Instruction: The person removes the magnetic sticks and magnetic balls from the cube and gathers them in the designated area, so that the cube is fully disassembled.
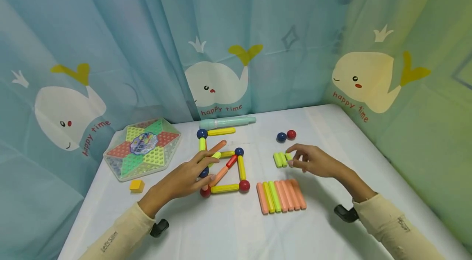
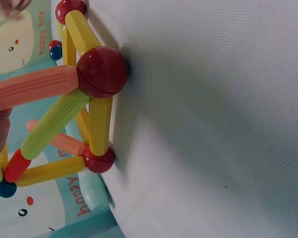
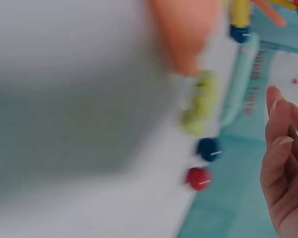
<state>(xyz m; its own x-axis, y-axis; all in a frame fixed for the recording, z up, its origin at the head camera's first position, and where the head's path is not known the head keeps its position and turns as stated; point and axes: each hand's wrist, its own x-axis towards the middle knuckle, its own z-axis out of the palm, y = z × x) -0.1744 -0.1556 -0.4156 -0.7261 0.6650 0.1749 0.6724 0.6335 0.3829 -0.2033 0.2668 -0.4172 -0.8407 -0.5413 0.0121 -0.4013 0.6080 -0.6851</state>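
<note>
A frame of magnetic sticks and balls stands on the table, with a red ball [image 2: 103, 72] at a near corner. My left hand [image 1: 188, 178] is over its left side, thumb and fingers about an orange stick [image 2: 35, 88]; only part of the grip shows in the left wrist view. A lime stick [image 2: 54, 124] and a red stick [image 2: 16, 165] slant through the frame. My right hand [image 1: 313, 161] hovers by several short lime sticks [image 1: 280, 159], thumb and forefinger apart. In the right wrist view these sticks look blurred, away from the fingers.
Orange, yellow and lime sticks [image 1: 282, 196] lie in a row at front. Behind are a blue ball [image 1: 282, 137] and a red ball [image 1: 291, 134]. A star-patterned game box [image 1: 144, 149], a yellow cube [image 1: 137, 186] and a teal pen-shaped object [image 1: 228, 122] lie farther left.
</note>
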